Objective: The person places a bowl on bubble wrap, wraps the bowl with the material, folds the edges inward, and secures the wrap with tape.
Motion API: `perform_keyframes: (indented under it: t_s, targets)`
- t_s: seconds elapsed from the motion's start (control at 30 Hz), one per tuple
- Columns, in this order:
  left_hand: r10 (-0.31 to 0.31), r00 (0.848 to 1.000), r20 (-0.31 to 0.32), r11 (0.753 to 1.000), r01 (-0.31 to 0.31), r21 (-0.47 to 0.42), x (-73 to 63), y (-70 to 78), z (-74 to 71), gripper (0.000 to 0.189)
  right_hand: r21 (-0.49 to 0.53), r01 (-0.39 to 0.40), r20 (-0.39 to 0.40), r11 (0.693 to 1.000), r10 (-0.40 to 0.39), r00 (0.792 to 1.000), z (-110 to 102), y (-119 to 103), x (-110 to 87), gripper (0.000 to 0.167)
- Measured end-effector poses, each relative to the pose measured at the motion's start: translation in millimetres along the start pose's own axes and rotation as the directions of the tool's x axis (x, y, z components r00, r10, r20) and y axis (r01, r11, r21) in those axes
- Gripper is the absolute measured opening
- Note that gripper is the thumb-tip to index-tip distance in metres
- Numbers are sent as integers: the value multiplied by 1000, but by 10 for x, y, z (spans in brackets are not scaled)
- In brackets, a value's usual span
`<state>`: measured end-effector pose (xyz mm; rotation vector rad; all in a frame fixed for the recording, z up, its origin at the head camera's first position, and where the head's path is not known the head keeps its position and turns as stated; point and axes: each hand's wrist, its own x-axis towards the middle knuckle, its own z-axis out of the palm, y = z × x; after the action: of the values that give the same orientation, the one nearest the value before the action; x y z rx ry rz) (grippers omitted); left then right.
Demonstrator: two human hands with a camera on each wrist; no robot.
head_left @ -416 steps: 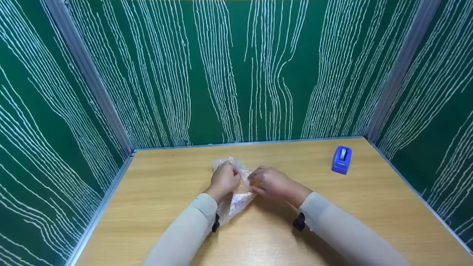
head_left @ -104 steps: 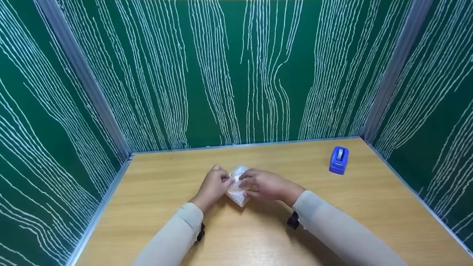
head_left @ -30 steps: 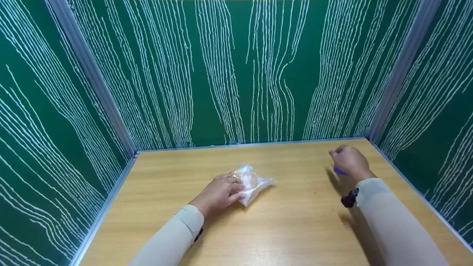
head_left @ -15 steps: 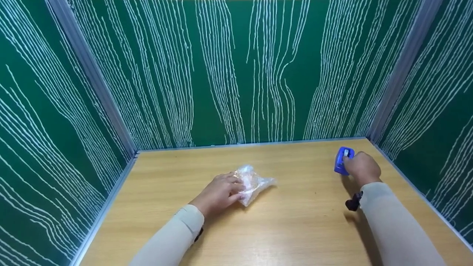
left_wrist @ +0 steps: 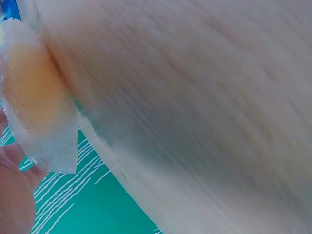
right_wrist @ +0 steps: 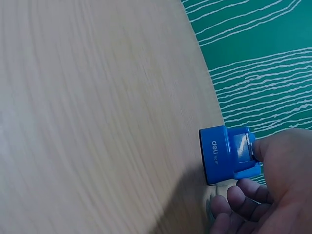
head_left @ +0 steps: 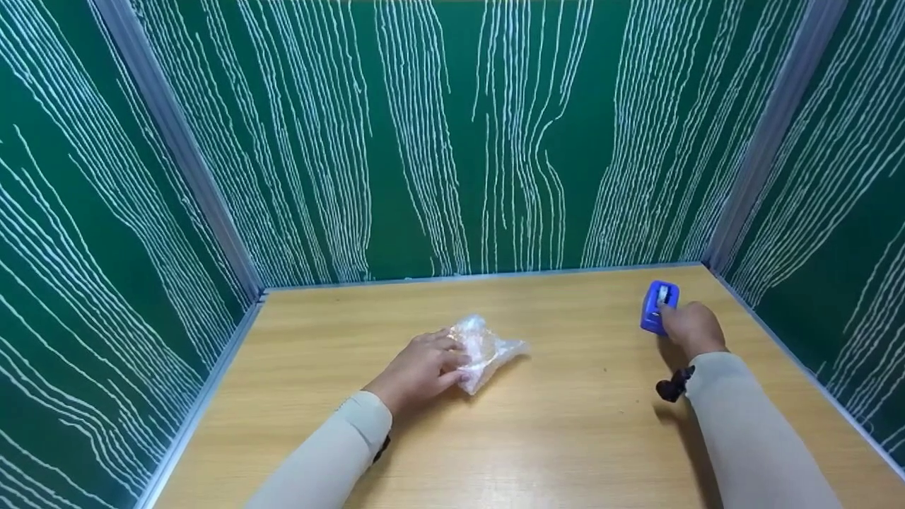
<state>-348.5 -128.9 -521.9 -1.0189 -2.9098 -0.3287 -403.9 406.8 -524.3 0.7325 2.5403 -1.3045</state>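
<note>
Evidently, the wrap (head_left: 484, 358) lies on the table (head_left: 551, 438), with the left hand (head_left: 422, 364) at its nine o'clock edge, fingers resting loosely on it, unclenched. Inside it, the left wrist view shows an orange item (left_wrist: 35, 87). Between two and three o'clock from the wrap is the blue dispenser (head_left: 650, 317); the right hand (head_left: 696, 329) is at its four o'clock, thumb at the tape (right_wrist: 243, 147), other fingers bent; whether they grasp anything, I cannot tell.
</note>
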Motion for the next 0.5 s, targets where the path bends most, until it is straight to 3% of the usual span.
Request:
perform_keyframes:
  t_s: [0.5]
  targets:
    - [-5, 1000, 0, 1000, 5, -23, 9, -2, -1, 43, 189, -32, 23, 981, 28, 999, 75, -110, -16, 87]
